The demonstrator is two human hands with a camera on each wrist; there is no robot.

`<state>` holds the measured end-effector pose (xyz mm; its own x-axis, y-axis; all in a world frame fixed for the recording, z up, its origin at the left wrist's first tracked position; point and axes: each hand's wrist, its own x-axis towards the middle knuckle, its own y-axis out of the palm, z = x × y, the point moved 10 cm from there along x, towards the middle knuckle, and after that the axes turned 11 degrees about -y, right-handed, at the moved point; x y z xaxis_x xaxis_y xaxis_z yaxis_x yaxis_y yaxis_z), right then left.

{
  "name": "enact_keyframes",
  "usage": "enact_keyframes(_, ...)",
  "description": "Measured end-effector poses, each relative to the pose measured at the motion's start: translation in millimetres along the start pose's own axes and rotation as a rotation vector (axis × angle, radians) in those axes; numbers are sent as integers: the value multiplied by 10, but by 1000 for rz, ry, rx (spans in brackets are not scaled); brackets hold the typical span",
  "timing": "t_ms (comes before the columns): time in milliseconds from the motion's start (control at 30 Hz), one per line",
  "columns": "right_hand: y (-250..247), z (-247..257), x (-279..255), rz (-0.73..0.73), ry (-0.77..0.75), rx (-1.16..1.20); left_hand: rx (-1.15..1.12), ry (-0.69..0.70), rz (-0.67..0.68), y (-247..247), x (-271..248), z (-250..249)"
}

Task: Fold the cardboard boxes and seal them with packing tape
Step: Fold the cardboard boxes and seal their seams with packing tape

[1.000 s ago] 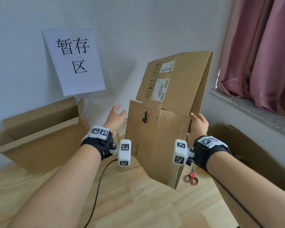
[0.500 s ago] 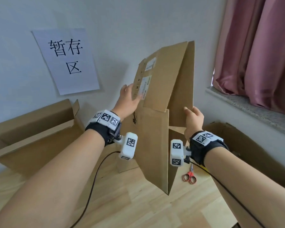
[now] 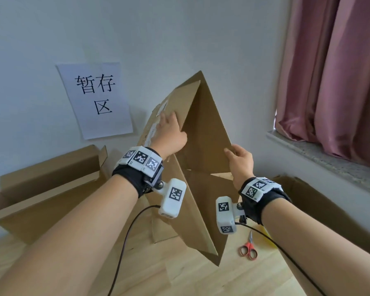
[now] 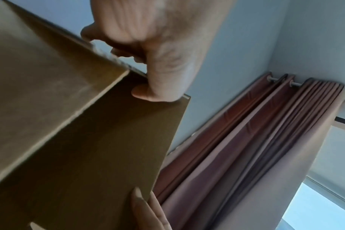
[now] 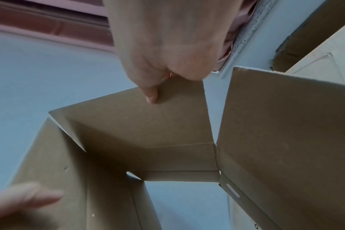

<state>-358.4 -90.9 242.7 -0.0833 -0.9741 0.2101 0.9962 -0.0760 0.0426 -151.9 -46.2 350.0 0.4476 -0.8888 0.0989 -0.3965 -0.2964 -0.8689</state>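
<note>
White wall sign [image 3: 98,99]: "暂存区"; box [image 3: 203,133] labels unreadable

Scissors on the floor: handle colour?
Red-orange handles on the scissors, with plain metal blades. Head view shows them best, lying on the wooden floor.

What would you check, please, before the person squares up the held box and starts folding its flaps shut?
1. Left hand grips the cardboard box, thumb inside one panel: ok.
2. Right hand pinches the opposite panel's edge: ok.
3. Box opened into a tube, daylight through its far end in the right wrist view: ok.
4. Flaps free and unfolded: ok; none is closed yet.
5. Scissors lie on the wooden table, just right of the box's lower corner: not ok if the box is set down there.
6. Packing tape at hand: cannot tell; no roll shows in any view.
</note>
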Motion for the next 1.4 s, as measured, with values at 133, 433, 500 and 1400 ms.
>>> enact_keyframes(133, -49, -67, 21, -13, 14, -118, -18, 63, -121, -308, -42, 104)
enact_keyframes(433, -107, -239, -65, 160, 99, -600, -155, -10, -294, -611, -57, 364)
enact_keyframes(500, -163, -492, -177, 206, 267, -457, -157, -33, -310, -642, -64, 401)
enact_keyframes(1400, -167, 181, 179, 436, 111, -754, 79, -264, -44, -400, -49, 1371)
